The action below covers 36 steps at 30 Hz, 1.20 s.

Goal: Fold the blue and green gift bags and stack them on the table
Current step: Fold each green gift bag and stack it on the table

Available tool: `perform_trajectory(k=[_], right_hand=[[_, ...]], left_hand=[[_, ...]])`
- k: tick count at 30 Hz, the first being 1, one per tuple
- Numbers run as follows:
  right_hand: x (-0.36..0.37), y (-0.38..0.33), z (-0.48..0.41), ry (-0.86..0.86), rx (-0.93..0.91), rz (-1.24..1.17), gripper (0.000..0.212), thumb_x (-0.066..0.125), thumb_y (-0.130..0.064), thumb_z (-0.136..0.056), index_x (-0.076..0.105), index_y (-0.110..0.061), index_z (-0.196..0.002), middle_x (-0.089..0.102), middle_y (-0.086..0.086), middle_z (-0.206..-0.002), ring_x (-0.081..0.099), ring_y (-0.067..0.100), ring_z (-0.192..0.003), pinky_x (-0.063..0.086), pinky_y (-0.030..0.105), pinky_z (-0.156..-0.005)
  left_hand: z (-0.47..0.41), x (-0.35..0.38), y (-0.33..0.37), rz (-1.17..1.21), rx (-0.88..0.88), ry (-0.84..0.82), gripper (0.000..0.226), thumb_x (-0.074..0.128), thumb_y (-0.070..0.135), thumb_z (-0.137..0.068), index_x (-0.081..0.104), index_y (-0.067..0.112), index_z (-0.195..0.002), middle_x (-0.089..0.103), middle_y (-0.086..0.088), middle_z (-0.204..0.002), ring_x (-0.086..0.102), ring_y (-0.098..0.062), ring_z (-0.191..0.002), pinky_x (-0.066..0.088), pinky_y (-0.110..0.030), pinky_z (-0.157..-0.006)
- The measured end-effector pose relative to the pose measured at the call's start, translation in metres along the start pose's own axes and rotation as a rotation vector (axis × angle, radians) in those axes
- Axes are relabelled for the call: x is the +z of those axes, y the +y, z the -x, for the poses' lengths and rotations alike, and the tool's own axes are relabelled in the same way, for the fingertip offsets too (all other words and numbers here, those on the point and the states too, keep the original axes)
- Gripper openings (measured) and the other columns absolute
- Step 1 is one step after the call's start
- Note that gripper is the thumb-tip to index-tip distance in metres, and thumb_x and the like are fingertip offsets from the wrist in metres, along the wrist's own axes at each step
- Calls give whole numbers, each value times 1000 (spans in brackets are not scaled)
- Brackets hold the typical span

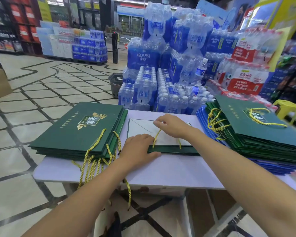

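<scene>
At the shop-floor desk (161, 170), I worked one green gift bag (174, 149) lying flat at the centre, between my two hands. Its long axis ran left to right, parallel to the desk's near edge, with a pale creased panel (138, 127) turned up on the far side.

My left grip (138, 147) lay spread, fingers straight, pressing down on the bag's near left corner. My right grip (171, 125) sat further from me over the panel, fingers curled. It looked to pinch the top of the yellow cord handle (156, 137), whose loop ran from the bag's near green edge and vanished under the hand.

A flat pile of green bags (79, 130) sat just beside the bag on the left, its cords hanging off the near edge. A second green pile (256, 134) rested on blue bags (280, 168) at the right. Shrink-wrapped water packs (143, 53) rose behind the desk.

By my reading the fold was not yet finished. The bag lay directly under both grips, so the next move would turn on laying the cord flat along that left-to-right axis. The left grip was nearer the left pile, which I took for the likelier destination, though I could not tell which pile held the finished bags.
</scene>
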State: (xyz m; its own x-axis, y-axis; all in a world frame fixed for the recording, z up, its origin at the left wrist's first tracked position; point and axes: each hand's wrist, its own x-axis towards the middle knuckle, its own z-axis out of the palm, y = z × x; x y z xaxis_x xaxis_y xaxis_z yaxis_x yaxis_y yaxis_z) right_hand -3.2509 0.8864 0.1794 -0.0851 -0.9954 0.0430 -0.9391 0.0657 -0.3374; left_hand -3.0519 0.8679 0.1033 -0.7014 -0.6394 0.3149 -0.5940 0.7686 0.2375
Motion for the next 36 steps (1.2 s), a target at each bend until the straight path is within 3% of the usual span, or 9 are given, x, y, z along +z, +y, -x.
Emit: perform_trajectory(k=[4,8,11,15,20,23,25,29,36], right_hand=[[-2,-4,48,-100,-54,-9,69,62,-70,-87,53,-32,-144,48,-8,-151,42,13,-138,35,39,-117],[-5,10,83,56,-203,315,69,66,-55,-82,49,-33,-145,55,-7,-140,52,18,-124,47,40,-100],[-25,21,86,291,-203,504,48,62,-28,-78,64,-29,-126,66,-2,-117,61,27,-108,49,41,-84],[-72,10,80,653,-229,628,15,66,-20,-82,71,-28,-94,70,-6,-89,66,27,-90,41,39,-80],[-123,-25,71,874,-236,609,58,70,-18,-81,60,-24,-138,56,3,-143,45,27,-137,26,51,-119],[-127,-44,76,913,-236,508,72,64,-21,-85,42,-21,-154,38,7,-160,31,29,-148,28,51,-121],[-114,-48,79,834,-211,366,71,62,-22,-89,39,-18,-156,35,10,-162,32,31,-149,33,50,-119],[-56,-32,81,356,50,-15,65,45,-48,-103,26,-25,-161,20,5,-169,18,23,-155,22,48,-125],[48,-5,117,-2,241,84,77,20,-75,-98,16,-34,-163,13,1,-171,11,24,-157,12,49,-126]], left_hand=[[-4,-12,7,-93,36,-8,47,44,70,-94,63,32,-114,65,11,-112,62,-18,-106,43,-39,-78],[-13,-39,17,-182,68,77,44,37,66,-102,61,29,-105,69,6,-106,65,-22,-98,32,-36,-68],[-19,-67,27,-278,90,151,49,32,68,-102,58,26,-100,71,3,-100,68,-23,-93,34,-36,-61],[-25,-107,36,-225,67,165,40,45,66,-99,56,34,-121,72,4,-107,69,-25,-98,46,-36,-66],[-33,-145,39,124,-88,270,23,53,39,-103,57,34,-125,69,1,-106,63,-28,-96,49,-39,-74],[-34,-144,41,489,-185,279,21,59,31,-102,60,26,-122,65,4,-108,60,-20,-96,47,-33,-79],[-31,-130,46,727,-302,262,22,59,27,-103,60,20,-124,68,1,-113,64,-20,-100,53,-36,-88],[-10,-80,60,1119,-559,196,12,52,19,-107,59,21,-117,70,-4,-107,69,-26,-97,60,-43,-85],[12,-28,53,976,-638,22,29,53,18,-99,50,19,-127,65,-10,-124,65,-30,-108,56,-50,-96]])
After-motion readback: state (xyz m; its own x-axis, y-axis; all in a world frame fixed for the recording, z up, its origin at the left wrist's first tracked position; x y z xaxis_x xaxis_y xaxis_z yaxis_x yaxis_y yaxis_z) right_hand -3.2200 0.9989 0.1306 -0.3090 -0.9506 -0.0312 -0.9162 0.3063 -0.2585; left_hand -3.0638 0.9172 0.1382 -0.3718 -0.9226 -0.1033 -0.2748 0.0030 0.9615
